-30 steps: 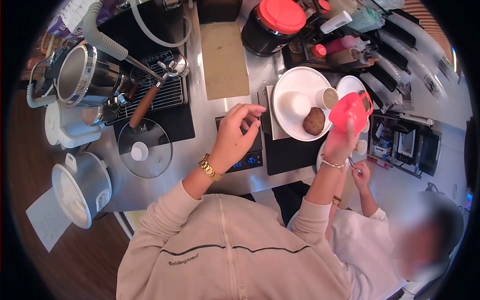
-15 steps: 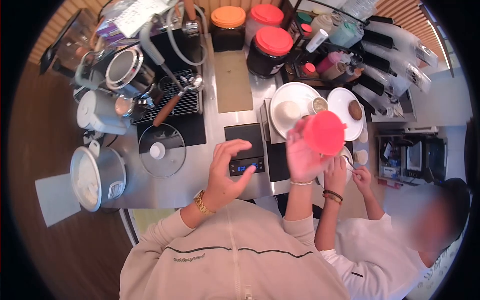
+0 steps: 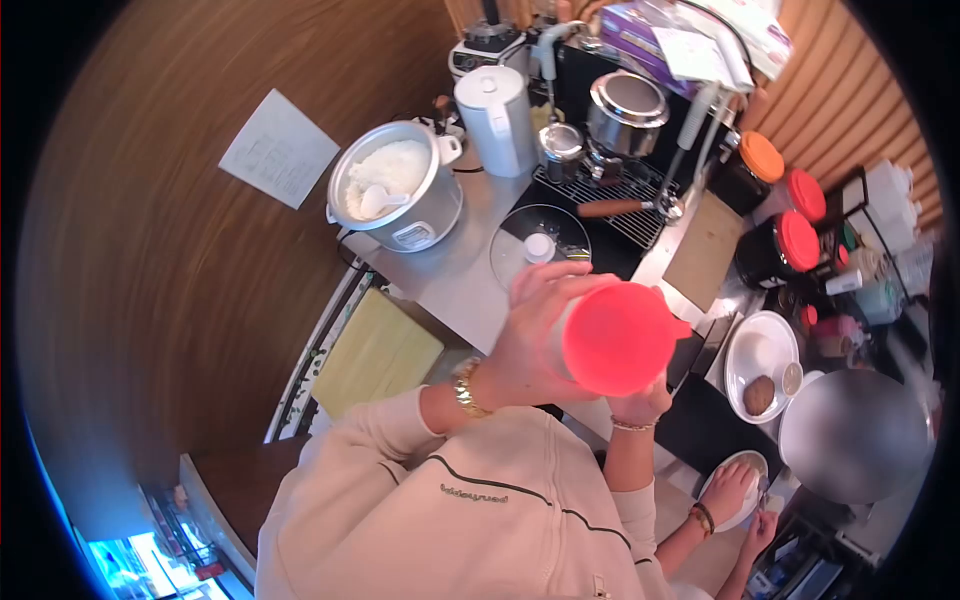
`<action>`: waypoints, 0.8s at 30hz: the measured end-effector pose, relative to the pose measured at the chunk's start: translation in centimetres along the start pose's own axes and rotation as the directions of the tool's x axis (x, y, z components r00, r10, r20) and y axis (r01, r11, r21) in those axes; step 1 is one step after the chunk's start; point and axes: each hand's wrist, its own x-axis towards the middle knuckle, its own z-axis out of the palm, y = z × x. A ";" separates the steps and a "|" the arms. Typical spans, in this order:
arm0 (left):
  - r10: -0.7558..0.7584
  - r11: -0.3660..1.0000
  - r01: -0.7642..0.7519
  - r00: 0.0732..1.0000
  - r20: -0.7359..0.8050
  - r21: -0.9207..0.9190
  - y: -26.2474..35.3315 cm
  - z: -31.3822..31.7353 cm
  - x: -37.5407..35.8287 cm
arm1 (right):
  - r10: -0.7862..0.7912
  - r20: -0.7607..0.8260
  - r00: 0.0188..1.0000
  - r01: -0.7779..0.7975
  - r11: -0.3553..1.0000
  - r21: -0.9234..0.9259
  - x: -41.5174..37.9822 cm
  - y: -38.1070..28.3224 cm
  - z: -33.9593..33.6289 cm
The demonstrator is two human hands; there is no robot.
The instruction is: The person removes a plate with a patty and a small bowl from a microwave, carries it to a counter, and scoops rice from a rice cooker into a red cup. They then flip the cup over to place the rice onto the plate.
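Between my two hands is a container with a round red lid (image 3: 620, 338), seen from above; a small tab sticks out at its right edge. My left hand (image 3: 530, 335), with a gold watch at the wrist, is wrapped round its left side. My right hand (image 3: 642, 402) grips it from below and behind, its fingers partly hidden by the lid. Most of the container's side is out of sight. Just beyond my left hand lies a glass pot lid (image 3: 515, 235) with a white knob, on the steel counter.
A rice cooker (image 3: 440, 215) with rice and a paddle stands left of a white kettle (image 3: 490, 110) and a coffee machine's drip grate (image 3: 635, 222). On the right are a white plate (image 3: 765, 330) with a brown patty, and a co-worker's hands (image 3: 735, 490) at a bowl.
My view has swung left toward the rice cooker. My left hand, open over the scale before, has closed round the red-lidded container, which my right hand held alone.
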 end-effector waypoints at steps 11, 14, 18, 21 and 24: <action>-0.288 0.720 0.274 0.954 0.085 -0.637 -14.1 -13.6 -8.1 | 0.029 -0.113 0.993 -0.096 0.753 -0.651 9.3 9.4 4.0; -0.327 0.513 0.340 0.926 0.187 -0.788 -17.9 -20.6 -8.6 | 0.065 0.106 0.992 0.082 0.291 -0.953 15.9 14.6 12.0; -0.455 0.268 0.350 0.867 0.203 -0.897 -24.5 -25.6 -12.9 | 0.247 0.318 0.915 0.391 -0.360 -0.847 21.7 23.9 16.0; -0.616 0.177 0.126 0.788 -0.009 -0.976 -26.9 -27.0 -14.5 | 0.413 0.191 0.891 0.409 -0.541 -0.735 23.6 28.1 17.1; -0.830 0.134 -0.063 0.539 -0.147 -0.989 -28.3 -27.4 -15.0 | 0.550 0.082 0.831 0.409 -0.506 -0.760 24.4 29.6 17.6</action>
